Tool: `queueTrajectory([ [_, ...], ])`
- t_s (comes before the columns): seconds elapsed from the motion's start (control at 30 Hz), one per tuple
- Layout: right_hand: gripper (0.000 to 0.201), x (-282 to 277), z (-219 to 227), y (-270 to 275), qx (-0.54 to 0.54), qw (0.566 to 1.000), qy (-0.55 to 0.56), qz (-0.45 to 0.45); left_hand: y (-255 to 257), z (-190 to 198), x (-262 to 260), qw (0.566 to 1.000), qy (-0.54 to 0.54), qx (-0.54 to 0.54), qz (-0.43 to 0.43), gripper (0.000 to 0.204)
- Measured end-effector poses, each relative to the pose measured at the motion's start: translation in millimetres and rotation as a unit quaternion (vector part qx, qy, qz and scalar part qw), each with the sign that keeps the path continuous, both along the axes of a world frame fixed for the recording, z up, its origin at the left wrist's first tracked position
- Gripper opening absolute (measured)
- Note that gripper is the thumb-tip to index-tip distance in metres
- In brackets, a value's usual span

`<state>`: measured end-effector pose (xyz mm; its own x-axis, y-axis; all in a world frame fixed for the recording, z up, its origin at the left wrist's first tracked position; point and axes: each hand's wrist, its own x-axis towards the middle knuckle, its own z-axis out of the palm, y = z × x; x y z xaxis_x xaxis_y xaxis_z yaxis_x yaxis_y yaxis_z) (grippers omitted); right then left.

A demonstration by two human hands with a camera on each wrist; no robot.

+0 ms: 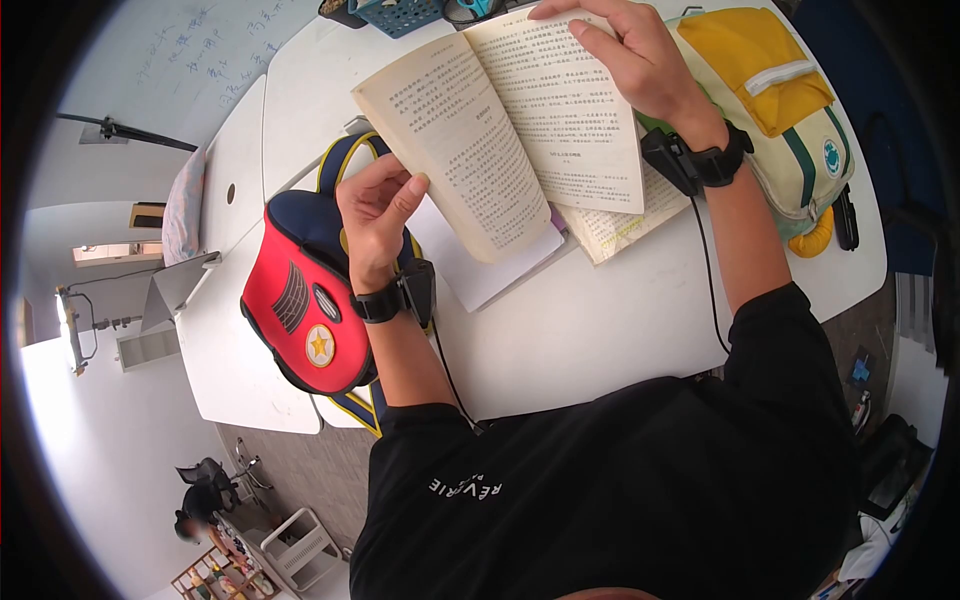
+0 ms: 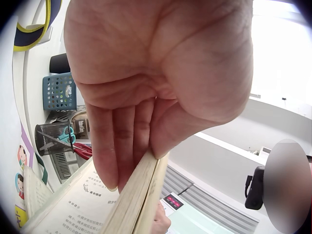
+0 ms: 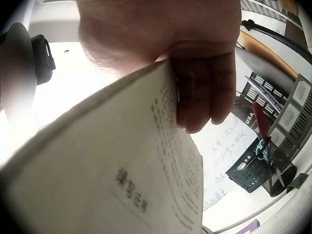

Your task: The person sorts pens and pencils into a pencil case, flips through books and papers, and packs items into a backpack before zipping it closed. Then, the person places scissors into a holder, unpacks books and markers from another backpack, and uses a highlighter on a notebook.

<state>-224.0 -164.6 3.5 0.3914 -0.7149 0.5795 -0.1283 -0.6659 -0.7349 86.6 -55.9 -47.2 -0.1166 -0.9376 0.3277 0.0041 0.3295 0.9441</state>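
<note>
An open book (image 1: 560, 110) with printed pages is held up above the white table in the head view. The left hand (image 1: 375, 215) grips its left edge, thumb on the page side and fingers behind. In the left wrist view that hand (image 2: 156, 92) pinches the thick block of pages (image 2: 134, 200). At the book's upper right the right hand (image 1: 640, 70) holds the page edge between thumb and fingers; the right wrist view shows its fingers (image 3: 207, 92) against the printed page (image 3: 122, 161). Beneath lie another open book (image 1: 625, 230) and white sheets (image 1: 480, 265).
A red and navy bag (image 1: 310, 310) lies left of the books, a cream and yellow bag (image 1: 800, 110) to the right. At the far edge stand a blue basket (image 1: 400, 14) and a black mesh pen holder (image 2: 52, 138). Cables hang from both wrists.
</note>
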Motion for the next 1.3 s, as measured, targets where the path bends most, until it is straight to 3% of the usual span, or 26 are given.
queueTrajectory([
  [0.3,0.033,-1.3,3.7,2.8,0.011,1.0,0.008,0.002,1.2,3.3,-3.4,1.0,0.004,0.0,0.001,0.024],
  [0.57,0.041,2.7,1.7,4.7,0.031,0.994,-0.085,0.065,0.6,1.6,-0.6,1.0,0.001,-0.002,-0.005,0.024],
  [0.7,0.033,1.4,8.6,9.2,0.036,0.999,-0.022,0.021,1.2,2.7,-2.0,1.0,0.002,-0.005,-0.003,0.024],
  [0.77,0.039,3.6,3.3,4.8,-0.026,0.999,-0.021,0.012,1.1,2.5,-1.8,1.0,0.003,-0.004,-0.002,0.025],
  [0.87,0.049,5.1,11.0,12.5,-0.008,0.999,-0.035,0.0,0.7,1.3,-0.6,1.0,-0.001,-0.002,-0.004,0.025],
  [1.1,0.04,5.2,5.5,3.7,-0.093,0.995,-0.028,0.0,1.0,2.2,-1.1,1.0,-0.002,0.002,0.0,0.025],
  [1.17,0.034,-1.4,17.4,14.8,0.107,0.99,0.082,-0.049,1.8,3.3,-2.3,1.0,-0.002,0.004,0.0,0.025],
  [1.3,0.032,1.3,10.1,11.3,0.009,1.0,-0.001,-0.023,1.8,3.8,-2.9,1.0,0.002,0.003,-0.002,0.024],
])
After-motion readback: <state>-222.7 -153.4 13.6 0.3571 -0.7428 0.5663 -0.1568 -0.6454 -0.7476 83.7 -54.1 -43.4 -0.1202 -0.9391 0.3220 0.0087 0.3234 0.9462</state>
